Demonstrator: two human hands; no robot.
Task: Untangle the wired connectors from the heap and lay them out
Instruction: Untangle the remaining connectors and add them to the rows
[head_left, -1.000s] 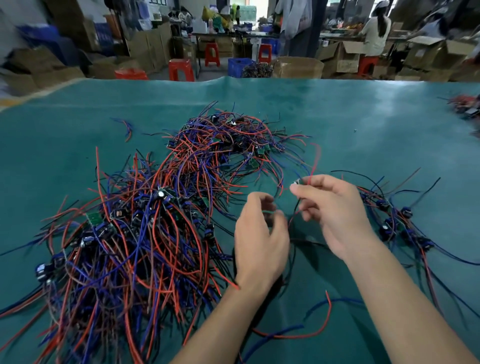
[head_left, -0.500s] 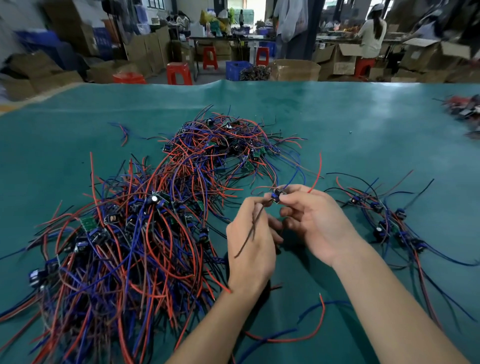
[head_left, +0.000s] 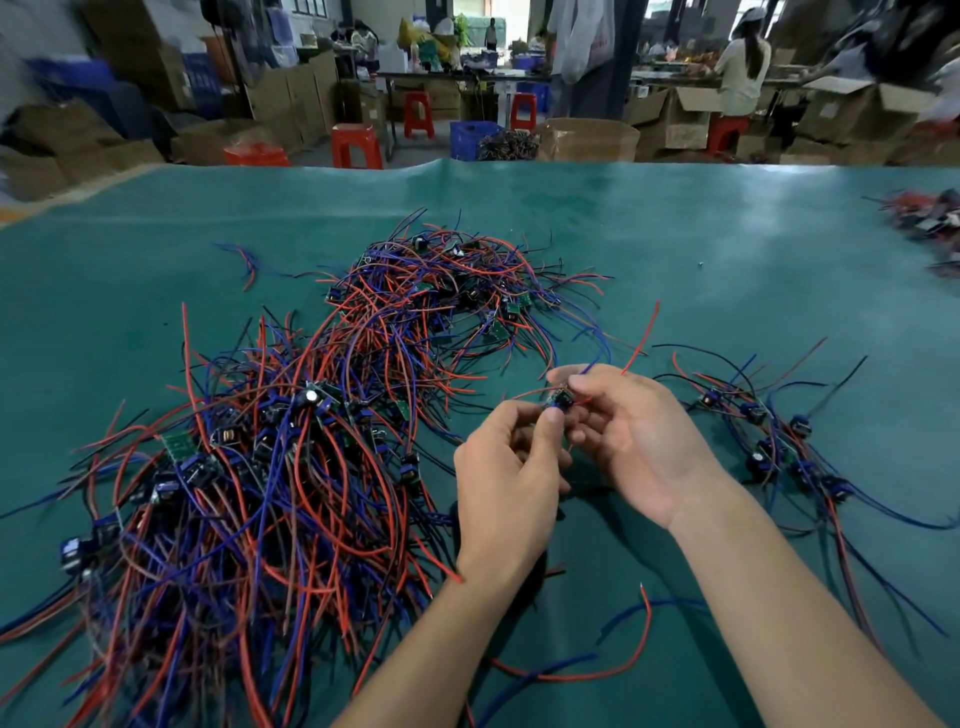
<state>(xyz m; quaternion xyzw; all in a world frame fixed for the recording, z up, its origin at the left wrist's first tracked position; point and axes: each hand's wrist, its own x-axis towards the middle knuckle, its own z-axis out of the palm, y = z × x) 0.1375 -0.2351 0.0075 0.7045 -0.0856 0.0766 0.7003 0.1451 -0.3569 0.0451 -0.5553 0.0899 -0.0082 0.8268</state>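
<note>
Head view | item: one wired connector (head_left: 560, 401), pinched between left hand (head_left: 506, 483) and right hand (head_left: 631, 441) fingertips | heap (head_left: 291, 467) left of grip; laid-out row (head_left: 769, 441) right of it | risk: trailing red lead may snag the heap, dragging neighbours along.

left hand (head_left: 506, 486): fingers curled, pinching | right hand (head_left: 631, 439): fingers curled, pinching, fingertips meeting left's | forearms bare, converging

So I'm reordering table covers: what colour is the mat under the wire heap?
Teal green, plain with no pattern: the mat, seen best in the head view.
</note>
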